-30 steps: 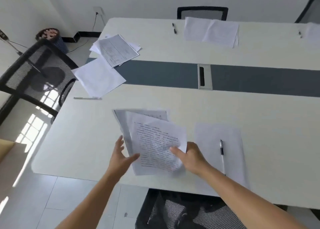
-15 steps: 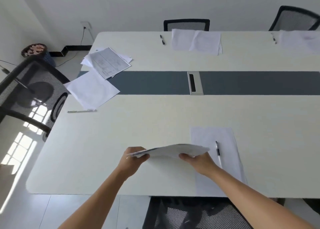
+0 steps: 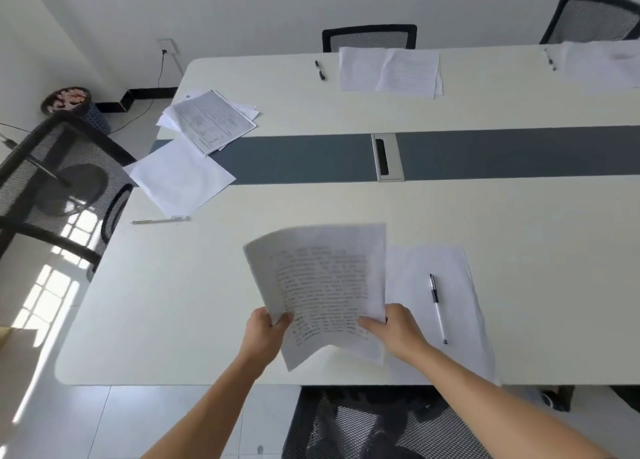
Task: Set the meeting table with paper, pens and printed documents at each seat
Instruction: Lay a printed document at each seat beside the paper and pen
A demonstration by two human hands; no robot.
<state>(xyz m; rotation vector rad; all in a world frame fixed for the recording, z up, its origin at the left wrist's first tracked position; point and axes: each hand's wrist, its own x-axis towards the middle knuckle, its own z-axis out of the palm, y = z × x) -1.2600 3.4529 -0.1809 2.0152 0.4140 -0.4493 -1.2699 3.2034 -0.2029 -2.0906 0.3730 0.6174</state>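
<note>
I hold a printed document [image 3: 322, 285] of a few sheets, tilted up above the near edge of the white meeting table [image 3: 242, 337]. My left hand [image 3: 265, 334] grips its lower left corner and my right hand [image 3: 394, 330] grips its lower right edge. Just right of it a blank sheet [image 3: 453, 302] lies flat with a black-capped pen [image 3: 437, 306] on it. At the left end lie a printed stack [image 3: 211, 120], a blank sheet [image 3: 178, 178] and a pen [image 3: 161, 220]. At the far side lie papers [image 3: 389, 71] and a pen [image 3: 320, 69].
Black mesh chairs stand at the left end [image 3: 59, 181], below me [image 3: 363, 427] and behind the far side [image 3: 369, 37], [image 3: 588, 18]. A grey strip with a cable hatch [image 3: 387, 157] runs along the table's middle. A waste bin [image 3: 72, 103] sits in the left corner. More papers [image 3: 602, 61] lie far right.
The document was flat on the table, then lifted edge-on with both hands; now it is tipped up so its printed face shows to me.
</note>
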